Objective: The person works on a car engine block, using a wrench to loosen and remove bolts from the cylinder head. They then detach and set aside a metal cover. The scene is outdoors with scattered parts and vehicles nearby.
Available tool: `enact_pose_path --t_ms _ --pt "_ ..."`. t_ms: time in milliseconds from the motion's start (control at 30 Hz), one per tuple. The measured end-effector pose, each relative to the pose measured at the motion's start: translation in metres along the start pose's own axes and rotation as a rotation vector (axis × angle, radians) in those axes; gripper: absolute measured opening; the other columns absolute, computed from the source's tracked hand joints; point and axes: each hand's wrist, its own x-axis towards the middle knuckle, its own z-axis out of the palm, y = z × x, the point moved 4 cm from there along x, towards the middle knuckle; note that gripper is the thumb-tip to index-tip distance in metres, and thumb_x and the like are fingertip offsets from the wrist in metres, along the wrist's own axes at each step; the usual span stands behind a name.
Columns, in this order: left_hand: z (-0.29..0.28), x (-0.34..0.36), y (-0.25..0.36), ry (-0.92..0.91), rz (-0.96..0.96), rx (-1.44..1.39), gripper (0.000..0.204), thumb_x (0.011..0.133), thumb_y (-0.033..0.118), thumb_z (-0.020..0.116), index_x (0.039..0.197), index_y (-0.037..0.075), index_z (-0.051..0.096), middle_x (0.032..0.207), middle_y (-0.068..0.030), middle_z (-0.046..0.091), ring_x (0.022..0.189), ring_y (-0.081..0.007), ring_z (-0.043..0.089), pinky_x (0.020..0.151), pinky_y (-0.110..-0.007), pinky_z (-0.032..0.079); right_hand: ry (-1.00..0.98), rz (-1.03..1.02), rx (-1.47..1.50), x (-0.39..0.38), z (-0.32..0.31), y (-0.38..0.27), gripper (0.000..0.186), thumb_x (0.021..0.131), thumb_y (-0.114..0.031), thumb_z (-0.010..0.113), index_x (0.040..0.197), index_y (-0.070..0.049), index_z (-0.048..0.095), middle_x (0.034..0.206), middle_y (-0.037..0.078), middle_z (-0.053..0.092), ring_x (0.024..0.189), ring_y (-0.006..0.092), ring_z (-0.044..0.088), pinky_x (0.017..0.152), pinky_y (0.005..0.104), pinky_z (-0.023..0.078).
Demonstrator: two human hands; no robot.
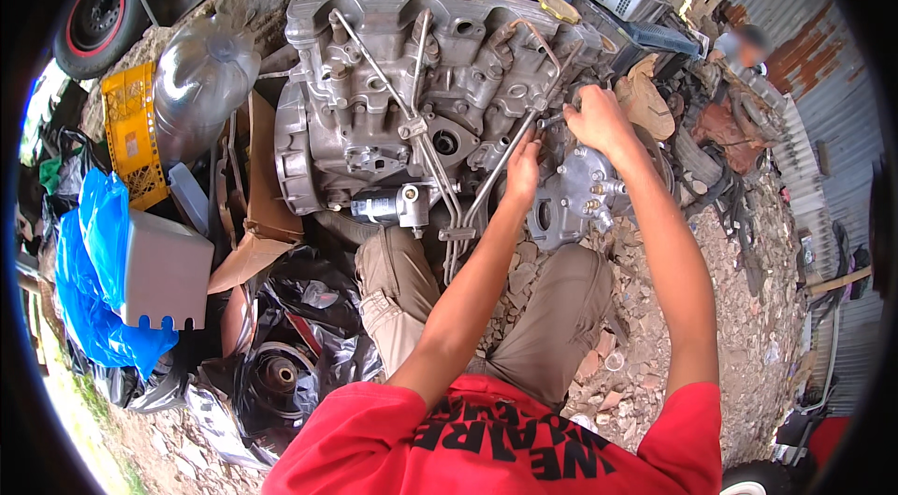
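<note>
And here's the ground (673, 317), a rough, pale brown spread of loose stones and grit, strewn right across the scene! Reddish broken chunks (606, 345) lie scattered over it, and look, a small whitish ring (614, 361) sits right among them. Over on the left, crumpled black plastic (323, 294) sprawls on the stones, a round metal wheel (278, 373) nestled in its folds, with a wrinkled silvery sheet (220, 425) just below. Out right, dark strips (751, 256) drape across the rubble. And the big engine (402, 111) stands above it all, its footing hidden from sight.
</note>
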Motion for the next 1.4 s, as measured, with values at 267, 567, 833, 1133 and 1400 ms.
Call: enact_pose_path --t_ms 267,567,833,1133,1400 --pt "0.009 0.004 -0.012 -0.033 -0.046 0.376 0.060 0.089 0.013 0.042 0.146 -0.002 0.029 0.150 -0.0158 0.034 0.134 -0.0239 0.039 0.110 -0.034 0.030 -0.133 -0.010 -0.129 0.040 0.013 0.013 0.035 0.073 -0.020 0.067 0.093 0.009 0.065 0.096 0.032 0.062 0.097 0.0428 0.062 0.085 0.0465 0.050" --pt "0.020 -0.001 0.006 -0.146 -0.033 0.559 0.061 0.088 0.013 0.043 0.145 -0.002 0.029 0.151 -0.0173 0.033 0.138 -0.0234 0.033 0.112 -0.031 0.024 -0.123 -0.035 -0.132 0.055 0.007 0.002 0.032 0.074 -0.018 0.065 0.097 0.003 0.067 0.105 0.026 0.065 0.101 0.0403 0.063 0.089 0.0453 0.051" --pt "0.030 -0.008 0.028 -0.210 -0.036 0.947 0.061 0.091 0.024 0.035 0.145 -0.001 0.027 0.151 -0.0223 0.025 0.141 -0.0294 0.024 0.115 -0.033 0.021 -0.043 -0.238 -0.257 0.034 0.012 0.003 0.017 0.079 -0.015 0.062 0.082 0.001 0.069 0.096 0.023 0.067 0.090 0.0379 0.066 0.083 0.0467 0.050" --pt "-0.003 0.016 -0.006 -0.228 -0.162 0.494 0.056 0.093 0.026 0.029 0.141 0.000 0.039 0.143 -0.0148 0.044 0.132 -0.0246 0.041 0.109 -0.032 0.027 -0.115 -0.409 -0.937 -0.005 0.032 -0.029 0.051 0.090 -0.051 0.048 0.103 -0.008 0.072 0.120 0.012 0.062 0.117 0.0292 0.049 0.098 0.0398 0.036" --pt "0.006 0.009 0.004 -0.323 -0.328 0.046 0.058 0.097 0.034 0.019 0.149 0.010 0.026 0.148 -0.0083 0.035 0.137 -0.0255 0.032 0.111 -0.044 0.024 -0.077 -0.125 -1.062 -0.031 0.037 -0.036 0.089 0.079 -0.079 0.038 0.117 -0.003 0.066 0.126 0.014 0.056 0.119 0.0294 0.045 0.101 0.0444 0.034"
